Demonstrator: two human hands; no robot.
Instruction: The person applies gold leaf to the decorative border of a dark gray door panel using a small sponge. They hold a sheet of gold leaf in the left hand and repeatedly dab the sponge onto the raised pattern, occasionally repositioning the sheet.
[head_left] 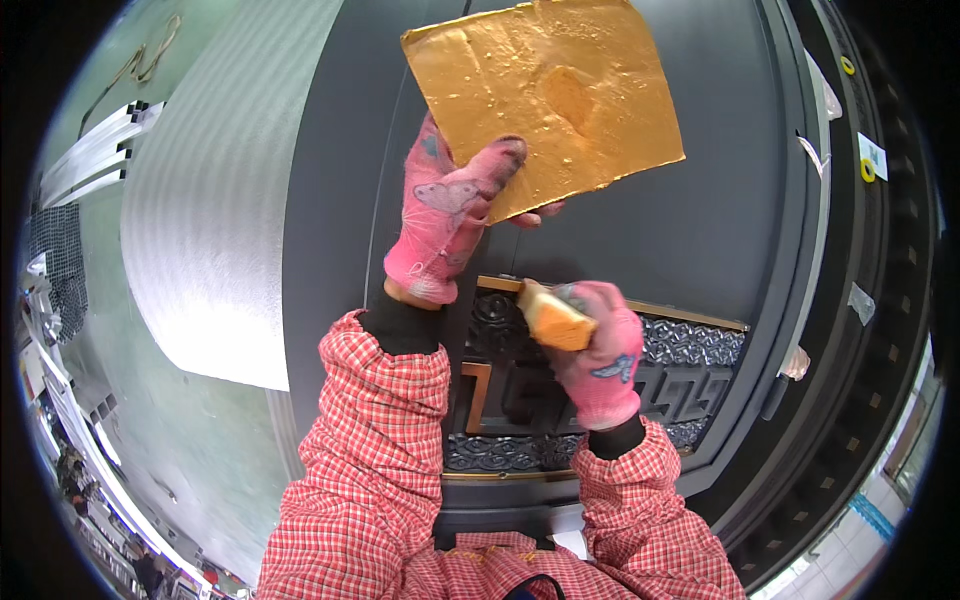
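My left hand [445, 205], in a pink glove with a butterfly print, grips the lower left corner of a square board [600, 120] coated in gold paint. Its thumb lies on the coated face, which has bumps and a darker orange patch. My right hand [608, 355], gloved alike, is closed around a small sponge block [558, 320] with an orange-gold face. Sponge and hand are over the carved relief panel [690, 385] of a dark grey door [720, 230]. Whether the sponge touches the panel I cannot tell. Gold colours the panel's upper border [695, 316] and a strip [478, 395] of its pattern.
Left of the door, a sheet of whitish foam wrap [215, 200] covers part of the green floor [190, 430]. Pale metal profiles [95, 155] lie at the far left. On the right run a dark frame [850, 300] and yellow tape rolls [867, 170].
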